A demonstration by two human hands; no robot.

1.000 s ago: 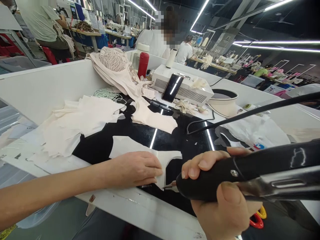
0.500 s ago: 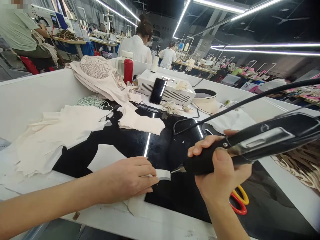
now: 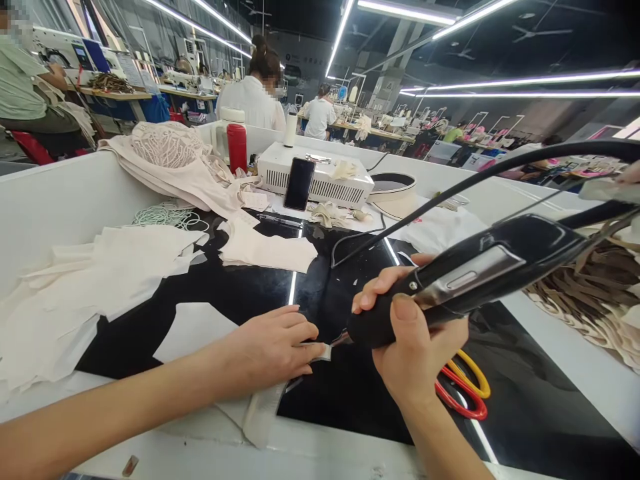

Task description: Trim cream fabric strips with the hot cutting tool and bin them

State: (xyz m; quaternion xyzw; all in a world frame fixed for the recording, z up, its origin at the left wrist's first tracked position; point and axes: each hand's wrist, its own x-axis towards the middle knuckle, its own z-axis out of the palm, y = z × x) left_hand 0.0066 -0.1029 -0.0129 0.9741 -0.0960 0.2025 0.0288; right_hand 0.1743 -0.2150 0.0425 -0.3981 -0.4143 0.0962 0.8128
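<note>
My left hand [image 3: 273, 347] rests palm down on the black board [image 3: 345, 393], fingers together and closed on a narrow white strip [image 3: 321, 353]. The strip's short end sticks out past the fingertips; the rest lies hidden under them. Gripped in my right hand [image 3: 410, 340] is a black corded hand tool [image 3: 450, 273] with a metal lever on its side. Its thin metal tip [image 3: 341, 339] is at the end of the strip; whether it touches cannot be made out. White cut fabric pieces [image 3: 193, 327] lie under and beyond my left forearm.
Red and yellow scissor handles [image 3: 467, 393] lie beside my right wrist. Beige fabric pieces [image 3: 270, 250], a phone [image 3: 299, 183], a white vented box [image 3: 320, 170] and a red bottle [image 3: 237, 147] stand or lie farther back. A cord [image 3: 425, 213] arches rightward. Co-workers sit beyond the partition.
Less of the strip shows past my left fingertips. The tool tip stays near its end. The view has shifted, and part of another person's hand with pale material appears at the right edge.
</note>
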